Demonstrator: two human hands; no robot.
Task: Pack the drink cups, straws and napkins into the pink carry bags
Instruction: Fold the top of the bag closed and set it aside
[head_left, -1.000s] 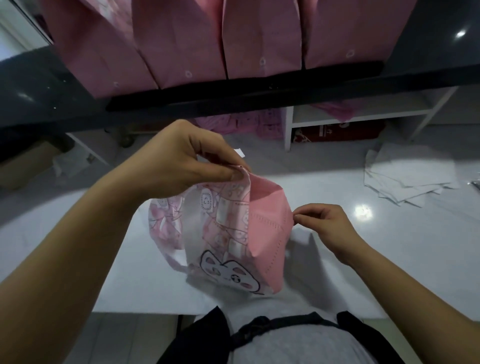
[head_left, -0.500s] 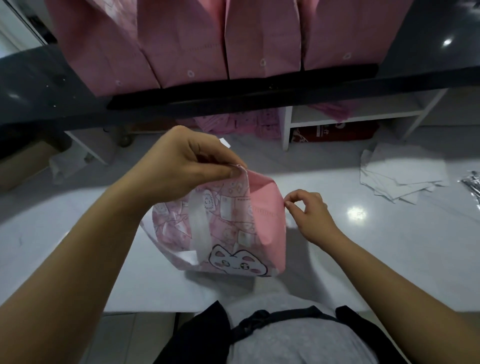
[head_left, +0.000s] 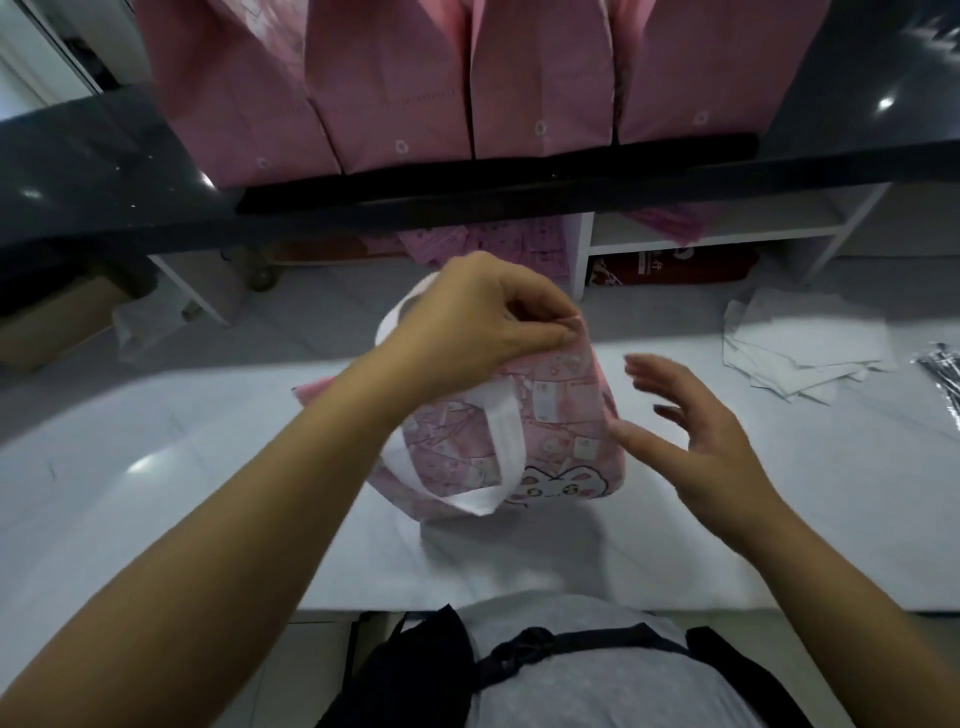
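Note:
A pink carry bag (head_left: 550, 426) with white handles and a cartoon rabbit print stands on the white counter (head_left: 208, 493) in front of me. My left hand (head_left: 483, 317) pinches the bag's top edge between thumb and fingers. My right hand (head_left: 691, 431) hovers just right of the bag, fingers spread and straight, blurred, its thumb close to the bag's side. A loose stack of white napkins (head_left: 800, 353) lies at the counter's right. No drink cups are in view.
Several pink bags (head_left: 540, 78) stand in a row on the dark upper shelf (head_left: 93, 187). Silvery wrapped items (head_left: 943, 374) lie at the far right edge. Under the shelf sit white racks with flat pink bags (head_left: 498, 244) and a red box (head_left: 675, 265).
My right hand let go of the bag's right edge and opened beside it. My left hand swung the bag round, so its printed side and white handle now face me.

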